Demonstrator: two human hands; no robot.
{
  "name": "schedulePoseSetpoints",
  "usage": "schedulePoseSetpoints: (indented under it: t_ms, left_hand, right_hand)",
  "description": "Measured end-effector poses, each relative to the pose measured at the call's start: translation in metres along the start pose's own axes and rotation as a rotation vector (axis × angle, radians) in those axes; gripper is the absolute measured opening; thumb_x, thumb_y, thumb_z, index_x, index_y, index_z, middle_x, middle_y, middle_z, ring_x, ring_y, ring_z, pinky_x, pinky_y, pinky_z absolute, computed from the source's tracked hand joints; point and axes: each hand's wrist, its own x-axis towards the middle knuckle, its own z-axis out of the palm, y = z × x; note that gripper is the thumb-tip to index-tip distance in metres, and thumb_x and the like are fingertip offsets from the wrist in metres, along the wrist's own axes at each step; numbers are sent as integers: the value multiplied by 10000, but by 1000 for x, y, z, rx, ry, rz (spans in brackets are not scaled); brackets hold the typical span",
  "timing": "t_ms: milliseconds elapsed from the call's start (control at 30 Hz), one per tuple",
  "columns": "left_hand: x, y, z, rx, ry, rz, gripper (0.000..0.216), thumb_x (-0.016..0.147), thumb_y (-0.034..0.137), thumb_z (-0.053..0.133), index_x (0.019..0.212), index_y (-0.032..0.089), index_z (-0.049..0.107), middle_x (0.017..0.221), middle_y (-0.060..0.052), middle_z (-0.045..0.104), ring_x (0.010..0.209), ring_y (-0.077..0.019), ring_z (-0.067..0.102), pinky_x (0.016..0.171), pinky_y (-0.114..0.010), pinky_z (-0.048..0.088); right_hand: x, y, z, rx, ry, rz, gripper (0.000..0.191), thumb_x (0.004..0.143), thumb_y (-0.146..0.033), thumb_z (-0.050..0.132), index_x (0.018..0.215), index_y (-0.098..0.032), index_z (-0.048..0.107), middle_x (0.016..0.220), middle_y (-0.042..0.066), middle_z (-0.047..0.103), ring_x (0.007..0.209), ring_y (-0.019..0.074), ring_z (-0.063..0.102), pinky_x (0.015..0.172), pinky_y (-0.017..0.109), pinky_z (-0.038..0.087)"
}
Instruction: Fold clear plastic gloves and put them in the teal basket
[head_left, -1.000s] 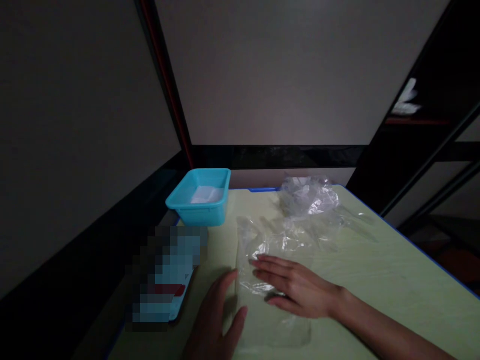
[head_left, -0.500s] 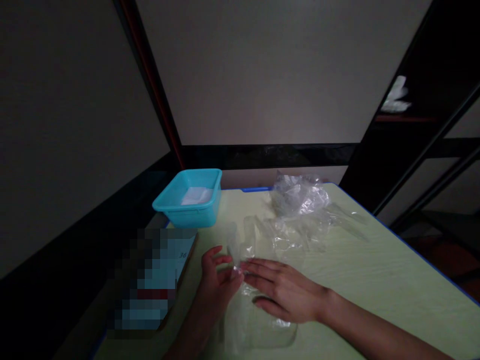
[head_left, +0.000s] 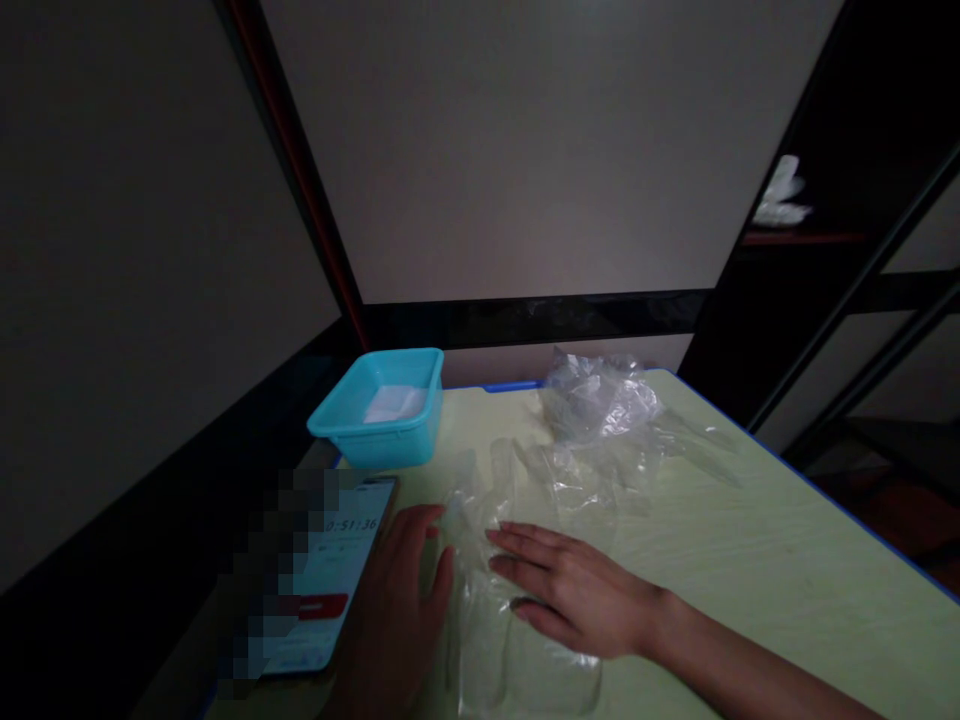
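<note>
A thin, clear plastic glove lies spread on the table in front of me, its see-through finger shapes pointing away. My right hand rests flat on it with the fingers stretched to the left. At the glove's left edge is my left hand, thumb and forefinger apart and nothing visible between them. Whether its fingertips touch the film I cannot tell. Farther back on the right, a crumpled heap of clear plastic has loose film trailing toward the glove.
A turquoise basket with something white in it stands at the back left of the pale table. A phone showing a timer lies left of my left hand. Behind the table rises a panelled wall.
My left hand has let go of the film near my right fingertips and drawn back to the left, its fingers opening. My right hand has stayed almost in place, pressed on the glove.
</note>
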Motion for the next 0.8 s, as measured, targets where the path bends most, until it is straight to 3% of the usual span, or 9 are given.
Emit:
schedulePoseSetpoints:
  t_ms: [133, 233, 400, 667, 733, 800]
  left_hand:
    - [-4, -4, 5, 148, -10, 158, 242, 804, 203, 410, 1023, 184, 512, 966, -85, 612, 898, -249, 595, 763, -413, 482]
    - [-7, -3, 8, 171, -58, 158, 259, 798, 203, 406, 1021, 172, 533, 1010, -109, 618, 947, -273, 588, 803, -443, 470]
    - [-11, 8, 12, -71, -144, -146, 398, 731, 201, 437, 1125, 151, 465, 1100, -138, 565, 959, -265, 582, 804, -424, 472]
    - [4, 20, 21, -888, -115, -735, 461, 702, 339, 542, 1107, 187, 381, 1188, -130, 451, 992, -237, 564, 794, -354, 477]
    - [8, 19, 26, -947, -84, -771, 465, 695, 331, 562, 1104, 198, 385, 1208, -121, 437, 994, -235, 562, 802, -353, 473]
    - [12, 17, 31, -890, -7, -708, 448, 670, 303, 594, 1065, 196, 414, 1209, -108, 446, 1016, -229, 545, 827, -345, 458]
  right_hand:
    - [1, 0, 0, 27, 6, 1, 428, 884, -283, 394, 1259, -80, 427, 1377, 136, 343, 1300, 178, 227, 1080, 309, 207]
    - [1, 2, -1, 28, -4, -3, 436, 878, -283, 404, 1265, -82, 421, 1381, 136, 337, 1300, 182, 228, 1078, 318, 213]
    - [2, 3, -2, 6, -27, -16, 443, 873, -283, 415, 1271, -90, 420, 1385, 132, 330, 1302, 183, 223, 1079, 320, 205]
    - [0, 4, -3, -30, -45, -6, 455, 868, -281, 425, 1290, -114, 400, 1405, 124, 293, 1303, 196, 219, 1076, 331, 215]
    - [0, 4, -3, -26, -44, -10, 454, 867, -286, 426, 1290, -121, 402, 1406, 117, 293, 1303, 197, 218, 1075, 334, 218]
    - [-1, 4, -3, -29, -46, -5, 452, 871, -295, 419, 1287, -122, 406, 1402, 116, 301, 1302, 199, 222, 1073, 336, 225]
